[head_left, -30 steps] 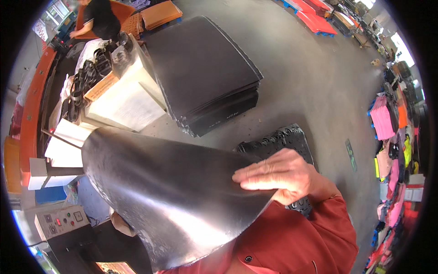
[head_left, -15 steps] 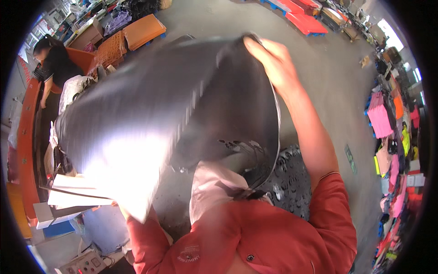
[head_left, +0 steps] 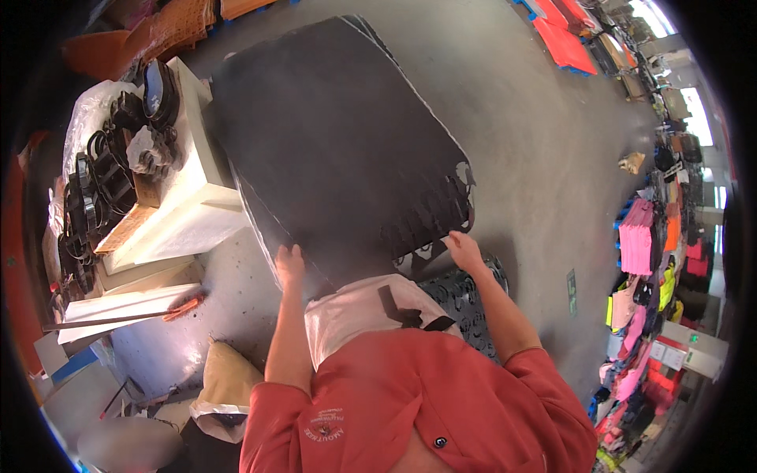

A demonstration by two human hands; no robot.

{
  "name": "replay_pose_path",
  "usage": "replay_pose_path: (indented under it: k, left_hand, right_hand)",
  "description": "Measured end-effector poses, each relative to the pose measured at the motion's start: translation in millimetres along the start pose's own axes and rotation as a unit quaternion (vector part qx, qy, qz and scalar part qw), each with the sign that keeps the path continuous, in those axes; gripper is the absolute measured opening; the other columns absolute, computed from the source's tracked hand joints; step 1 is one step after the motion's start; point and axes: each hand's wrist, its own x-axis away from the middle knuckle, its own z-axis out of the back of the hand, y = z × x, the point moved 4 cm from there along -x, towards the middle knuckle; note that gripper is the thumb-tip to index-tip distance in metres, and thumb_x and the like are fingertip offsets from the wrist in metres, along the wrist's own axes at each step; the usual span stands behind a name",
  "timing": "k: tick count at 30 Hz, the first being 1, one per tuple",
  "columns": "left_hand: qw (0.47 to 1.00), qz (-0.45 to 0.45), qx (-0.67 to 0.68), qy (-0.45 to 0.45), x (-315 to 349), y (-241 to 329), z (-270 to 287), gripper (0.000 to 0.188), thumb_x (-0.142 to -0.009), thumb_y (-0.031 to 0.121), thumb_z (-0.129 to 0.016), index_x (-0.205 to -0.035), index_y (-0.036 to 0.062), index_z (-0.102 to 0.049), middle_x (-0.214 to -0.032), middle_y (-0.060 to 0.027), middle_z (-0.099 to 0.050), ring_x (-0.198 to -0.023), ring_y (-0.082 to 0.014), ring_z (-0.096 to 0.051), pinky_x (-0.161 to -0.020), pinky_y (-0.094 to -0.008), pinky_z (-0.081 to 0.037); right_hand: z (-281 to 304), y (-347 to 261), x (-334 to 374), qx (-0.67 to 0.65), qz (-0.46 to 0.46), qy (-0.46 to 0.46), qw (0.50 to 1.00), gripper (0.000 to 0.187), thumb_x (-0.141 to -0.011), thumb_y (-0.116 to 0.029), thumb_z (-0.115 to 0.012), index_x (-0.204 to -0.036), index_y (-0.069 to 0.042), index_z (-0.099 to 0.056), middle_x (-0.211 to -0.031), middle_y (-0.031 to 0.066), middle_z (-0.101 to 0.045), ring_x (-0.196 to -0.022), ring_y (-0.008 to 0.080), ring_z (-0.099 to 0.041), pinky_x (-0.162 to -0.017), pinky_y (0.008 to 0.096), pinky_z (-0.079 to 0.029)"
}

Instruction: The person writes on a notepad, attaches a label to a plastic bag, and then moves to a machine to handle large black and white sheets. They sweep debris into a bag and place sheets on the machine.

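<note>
A large black sheet spreads out flat in front of me, with rounded far corners and a ragged, cut-out pattern at its near right corner. A pale edge shows along its left and right sides, perhaps of another sheet beneath. At the near left edge, my left hand is closed on the sheet. My right hand pinches the near right edge beside the cut-outs. Behind my right forearm sits a dark piece with a pattern of curved cut-outs, partly covered by my arm and the pale apron.
Left of the sheet stands a white bench with black straps on it. Below it lie a brush and a tan sack. Orange sheets are at the far left, red stacks far right, pink stacks along the right.
The black sheet, raised and swinging in blur before, now lies flat farther ahead. My right hand has come down and nearer; my left hand has moved right, out from behind the sheet.
</note>
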Motion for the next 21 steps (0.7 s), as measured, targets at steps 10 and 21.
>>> replay_pose_path:
  k: [10,21]
  left_hand:
    - [0.976,0.103,0.183,0.063,22,59,-25,0.049,-0.095,0.038,-0.072,-0.077,-0.0061,-0.063,-0.068,-0.0094,-0.059,-0.066,-0.0183,-0.048,-0.064,-0.0416,-0.046]
    - [0.984,-0.086,-0.081,0.134,-105,129,68,0.063,-0.102,0.052,-0.055,-0.109,-0.0079,-0.072,-0.098,-0.0316,-0.071,-0.088,-0.0402,-0.066,-0.087,-0.0471,-0.050]
  right_hand:
    - [-10,-9,-53,0.006,0.007,0.032,0.999,0.033,-0.095,-0.028,-0.069,-0.115,-0.002,-0.070,-0.098,0.0171,-0.072,-0.092,0.0353,-0.071,-0.083,0.0435,-0.056]
    - [32,-6,-202,0.031,-0.076,0.092,0.992,0.070,-0.093,-0.042,-0.069,-0.142,0.005,-0.050,-0.141,0.0294,-0.054,-0.131,0.0459,-0.052,-0.111,0.0503,-0.043]
